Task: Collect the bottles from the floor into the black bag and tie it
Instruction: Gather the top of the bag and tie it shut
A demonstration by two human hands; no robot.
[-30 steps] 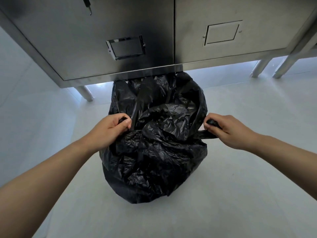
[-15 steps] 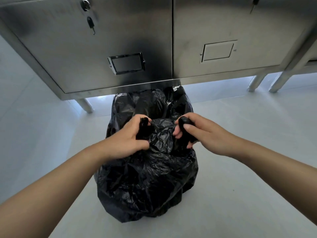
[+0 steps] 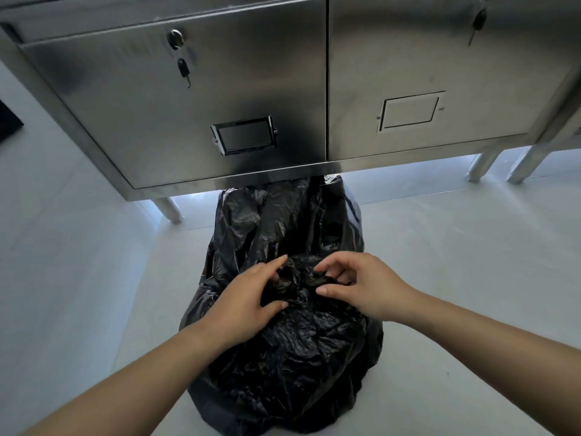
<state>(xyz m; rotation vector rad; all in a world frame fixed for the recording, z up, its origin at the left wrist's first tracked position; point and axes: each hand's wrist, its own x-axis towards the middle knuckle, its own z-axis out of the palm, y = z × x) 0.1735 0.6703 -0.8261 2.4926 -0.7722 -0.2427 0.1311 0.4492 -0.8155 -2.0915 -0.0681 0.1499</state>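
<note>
I see a pale, smooth floor (image 3: 456,278) that fills most of the view and reflects a soft light. On it stands a wide steel cabinet (image 3: 251,89) on short round legs (image 3: 169,209). Its top is cut off by the upper edge. It has two doors, each with a small rectangular label frame (image 3: 243,138). A key (image 3: 184,70) hangs from the lock of the left door. A second key (image 3: 478,20) shows at the upper right, with its lock partly out of the picture.

The black bag (image 3: 283,357) sits on the floor just in front of the cabinet. It looks full and very wrinkled, and its far side reaches under the cabinet's lower edge. What it holds I cannot see.

Both hands meet at the gathered top of the bag. The left hand (image 3: 248,297) has the forefinger stretched out, while the other fingers and the thumb close on the bunched plastic. The right hand (image 3: 364,287) has its fingers curled and pinches the plastic beside it. The black folds hide whether there is a knot.

At the left edge is a dark shape (image 3: 8,121), too much cut off to identify.
</note>
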